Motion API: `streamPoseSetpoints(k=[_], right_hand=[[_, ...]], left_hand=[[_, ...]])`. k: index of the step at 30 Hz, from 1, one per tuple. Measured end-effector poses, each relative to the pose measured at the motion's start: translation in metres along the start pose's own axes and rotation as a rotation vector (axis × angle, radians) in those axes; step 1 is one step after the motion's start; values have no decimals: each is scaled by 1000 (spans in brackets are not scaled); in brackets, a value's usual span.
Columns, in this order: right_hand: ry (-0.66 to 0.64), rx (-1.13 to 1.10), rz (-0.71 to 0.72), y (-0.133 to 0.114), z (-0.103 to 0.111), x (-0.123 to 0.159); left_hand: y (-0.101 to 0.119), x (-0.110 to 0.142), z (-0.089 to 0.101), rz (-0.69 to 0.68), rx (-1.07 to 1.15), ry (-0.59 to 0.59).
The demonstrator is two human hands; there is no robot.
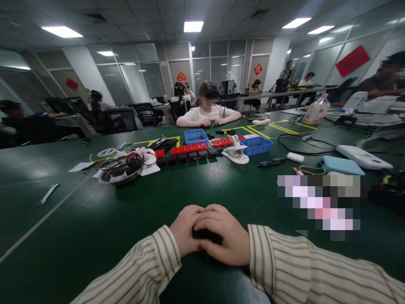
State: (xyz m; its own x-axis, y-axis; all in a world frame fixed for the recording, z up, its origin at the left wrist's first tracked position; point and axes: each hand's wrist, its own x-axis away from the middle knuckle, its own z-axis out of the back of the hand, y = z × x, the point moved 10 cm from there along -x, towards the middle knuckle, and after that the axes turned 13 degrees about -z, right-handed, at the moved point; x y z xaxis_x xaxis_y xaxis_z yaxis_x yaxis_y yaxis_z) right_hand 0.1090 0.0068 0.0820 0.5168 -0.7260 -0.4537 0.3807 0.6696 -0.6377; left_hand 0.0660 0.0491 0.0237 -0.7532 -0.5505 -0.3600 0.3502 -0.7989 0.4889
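Near the front of the green table, my left hand (186, 231) and my right hand (228, 236) meet, both with curled fingers. The fingers of my right hand lie over those of my left. Between the two palms shows a dark patch, perhaps a black object (207, 234), mostly covered by the fingers; its kind cannot be made out. Striped cuffs reach both wrists.
Ahead stand red sockets (189, 148), a white clamp (236, 152), blue trays (257, 145) and a metal bowl (120, 175) with cables. A wrench (48, 194) lies left; a light-blue case (343, 165) lies right. A co-worker (209, 112) sits opposite.
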Motion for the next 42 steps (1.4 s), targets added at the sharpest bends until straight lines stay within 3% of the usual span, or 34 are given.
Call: streamPoseSetpoints(k=[5, 10, 26, 42], right_hand=[[76, 100, -189, 18, 5, -2], [0, 247, -320, 35, -6, -3], [-50, 187, -313, 34, -10, -4], [18, 263, -334, 35, -4, -2]], left_hand=[[2, 1, 0, -22, -29, 12], [2, 0, -1, 8, -48, 1], [3, 2, 0, -16, -52, 9], [1, 1, 0, 18, -35, 22]])
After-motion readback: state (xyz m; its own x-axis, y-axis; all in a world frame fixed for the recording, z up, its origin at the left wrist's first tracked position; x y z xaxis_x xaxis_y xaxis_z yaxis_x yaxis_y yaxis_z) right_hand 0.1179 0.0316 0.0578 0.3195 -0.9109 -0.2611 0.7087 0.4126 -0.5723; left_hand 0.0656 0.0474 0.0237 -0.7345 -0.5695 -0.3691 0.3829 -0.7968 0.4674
